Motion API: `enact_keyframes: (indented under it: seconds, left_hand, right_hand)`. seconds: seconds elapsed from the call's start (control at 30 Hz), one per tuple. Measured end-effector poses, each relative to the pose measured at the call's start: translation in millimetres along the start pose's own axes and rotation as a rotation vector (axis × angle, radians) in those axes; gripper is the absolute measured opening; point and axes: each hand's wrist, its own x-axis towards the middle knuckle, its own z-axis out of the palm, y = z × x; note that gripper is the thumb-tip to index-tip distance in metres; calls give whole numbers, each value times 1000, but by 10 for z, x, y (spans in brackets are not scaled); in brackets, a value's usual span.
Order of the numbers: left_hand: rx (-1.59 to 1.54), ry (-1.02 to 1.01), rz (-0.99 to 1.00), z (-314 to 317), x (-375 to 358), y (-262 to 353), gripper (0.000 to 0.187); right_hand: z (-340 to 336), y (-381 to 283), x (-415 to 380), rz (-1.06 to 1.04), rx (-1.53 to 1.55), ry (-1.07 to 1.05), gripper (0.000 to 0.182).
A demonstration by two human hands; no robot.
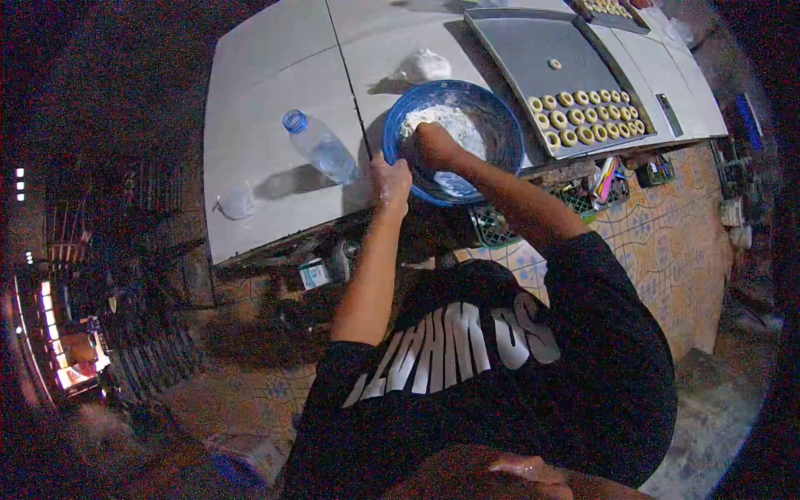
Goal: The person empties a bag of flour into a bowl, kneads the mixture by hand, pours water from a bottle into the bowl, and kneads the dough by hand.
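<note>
A blue bowl (506, 143) holding white flour (457, 125) sits at the near edge of the table. My left hand (392, 182), dusted white, is closed on the bowl's near-left rim. Inside the bowl, my right hand (437, 148) is curled like a fist, pushed down into the flour. Its fingertips are hidden, and I cannot tell what they hold. Left of the bowl lies a clear plastic bottle (321, 148) with a blue neck. Just behind the bowl is a bag of white powder (423, 65).
To the right, a metal tray (521, 50) carries rows of ring-shaped dough pieces (586, 133), and a second tray (612, 15) stands farther back. A phone (669, 115) lies right of the tray. A small clear bag (237, 202) rests at left. Green baskets (497, 229) stand below the table edge.
</note>
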Motion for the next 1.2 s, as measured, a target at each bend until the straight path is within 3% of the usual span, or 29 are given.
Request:
enact_keyframes:
  seconds: [0.1, 0.13, 0.17, 0.2, 0.23, 0.27, 0.37, 0.4, 0.43, 0.5, 0.53, 0.63, 0.67, 0.7, 0.77, 0.8, 0.87, 0.9, 0.93, 0.97, 1.0, 1.13, 1.2]
  left_hand:
    - [-18, 167, 65, 57, 397, -161, 58]
    - [-62, -5, 172, -18, 446, -79, 57]
    - [-102, -52, 207, -34, 584, -131, 55]
    - [-138, -101, 243, -19, 785, -277, 54]
    - [-173, -153, 280, -22, 810, -238, 52]
    - [-351, -259, 198, -58, 772, -260, 49]
    - [-253, -109, 313, 17, 749, -369, 53]
    - [-325, -175, 295, -38, 749, -465, 60]
    - [-309, -101, 230, -32, 652, -454, 61]
    - [-282, 51, 109, 41, 379, -392, 64]
    - [-271, -35, 62, -15, 32, -16, 63]
    - [-122, 109, 182, 27, 145, -61, 59]
    - [-199, 20, 30, -23, 99, -43, 54]
    - [-207, 18, 104, -30, 211, -79, 53]
    - [-225, 23, 251, -34, 519, -170, 50]
    - [-158, -73, 226, -102, 369, 93, 46]
    - [-126, -84, 321, -71, 466, 31, 44]
    - [-104, -91, 371, -34, 546, -45, 43]
    - [-59, -19, 288, 7, 554, -29, 43]
    - [86, 93, 349, 28, 484, -79, 45]
    - [86, 89, 282, 33, 365, -4, 47]
    - [44, 107, 201, 83, 459, -279, 50]
    - [3, 79, 172, 69, 586, -391, 52]
  right_hand:
    - [-209, -192, -396, 22, -90, -48, 21]
    - [-108, -69, -460, -80, -104, -112, 24]
    - [6, 39, -506, -181, -115, -173, 27]
    - [4, -110, -583, -78, 30, -101, 23]
    - [73, -135, -602, -212, 56, 86, 22]
    - [134, -148, -529, -127, -29, 53, 23]
    - [90, -302, -144, 52, -85, 17, 26]
    - [67, -341, -40, 95, -70, 13, 27]
    - [93, -356, -6, 66, -88, 171, 29]
    - [116, -232, 176, 89, 28, 199, 35]
    - [-17, -267, 169, 137, 10, 94, 41]
    - [-149, -286, 17, 55, -6, 27, 44]
    - [-134, -282, -55, 133, 78, -33, 29]
    - [-115, -206, -164, 43, 90, -57, 26]
    - [-288, -427, -403, 102, -14, -221, 23]
    - [-230, -405, -518, 27, 16, -137, 22]
    - [133, -170, -473, -29, 18, 37, 20]
    - [132, -227, -373, 21, 40, 47, 20]
    - [110, -316, -276, 76, 65, 60, 19]
    - [92, -343, -213, 133, 93, 70, 19]
    - [352, -32, -43, -57, -33, 106, 15]
    - [197, -135, 198, 144, -13, 132, 20]
    - [148, -147, 155, 100, 9, 134, 22]
